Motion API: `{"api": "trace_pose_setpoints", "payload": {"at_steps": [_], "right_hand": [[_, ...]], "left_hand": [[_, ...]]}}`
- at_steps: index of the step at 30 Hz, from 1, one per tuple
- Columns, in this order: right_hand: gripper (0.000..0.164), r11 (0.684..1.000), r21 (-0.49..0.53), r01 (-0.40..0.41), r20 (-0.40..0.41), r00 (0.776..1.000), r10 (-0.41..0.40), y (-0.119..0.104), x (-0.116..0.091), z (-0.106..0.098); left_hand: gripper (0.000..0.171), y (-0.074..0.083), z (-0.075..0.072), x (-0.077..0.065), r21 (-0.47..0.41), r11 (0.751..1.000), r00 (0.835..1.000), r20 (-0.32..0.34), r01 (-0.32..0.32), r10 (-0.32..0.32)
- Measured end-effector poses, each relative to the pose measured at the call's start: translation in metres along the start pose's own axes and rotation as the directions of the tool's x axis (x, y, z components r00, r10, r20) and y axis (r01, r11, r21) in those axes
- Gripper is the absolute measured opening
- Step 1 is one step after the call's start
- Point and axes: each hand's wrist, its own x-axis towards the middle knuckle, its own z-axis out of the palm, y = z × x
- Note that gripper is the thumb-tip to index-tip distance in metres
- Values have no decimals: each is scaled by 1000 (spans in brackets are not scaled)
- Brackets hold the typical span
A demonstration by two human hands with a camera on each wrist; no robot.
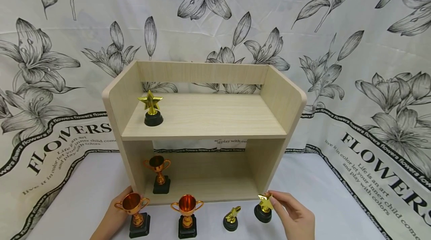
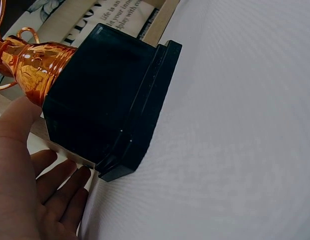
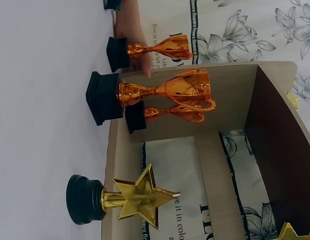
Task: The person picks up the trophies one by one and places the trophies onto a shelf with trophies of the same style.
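Note:
My right hand (image 1: 294, 212) pinches the tip of a gold star trophy (image 1: 264, 210) by the shelf's front right corner. In the right wrist view only part of that star (image 3: 290, 233) shows, at the lower right edge. My left hand (image 1: 112, 213) is at the shelf's lower left corner, behind a bronze cup trophy (image 1: 139, 225) that partly hides it. Its fingers (image 2: 64, 192) are loosely extended in the left wrist view, beside the trophy's black base; whether they touch the shelf I cannot tell. A second star trophy (image 1: 231, 219) stands on the table to the left of my right hand.
A two-tier wooden shelf (image 1: 215, 114) stands in the middle. Its upper tier bears a star trophy (image 1: 153, 118) at the left; its lower tier bears a bronze cup (image 1: 161, 185) at the left. Another bronze cup (image 1: 187, 225) stands in front, on the white tablecloth (image 1: 77, 180).

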Motion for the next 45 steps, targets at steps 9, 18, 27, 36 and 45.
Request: {"api": "trace_pose_setpoints", "payload": {"at_steps": [9,18,27,36,45], "right_hand": [[17,1000,-21,-6,-17,1000,5,-9,3,-1],[17,999,-45,-6,-28,1000,5,-18,4,-2],[18,977,-129,-169,-58,985,162,-29,7,-1],[16,991,-102,-91,-74,994,83,-37,10,1],[19,988,-92,-124,-73,990,117,-45,13,2]], "left_hand": [[61,2,0,-2,-17,1000,1000,-17,9,-9],[60,-2,-1,0,17,999,1000,8,28,-28],[58,-5,0,-1,23,1000,1000,1,-13,13],[59,-5,1,-1,-49,999,1000,8,23,-22],[56,-6,1,-1,-6,1000,1000,4,-27,27]]}}
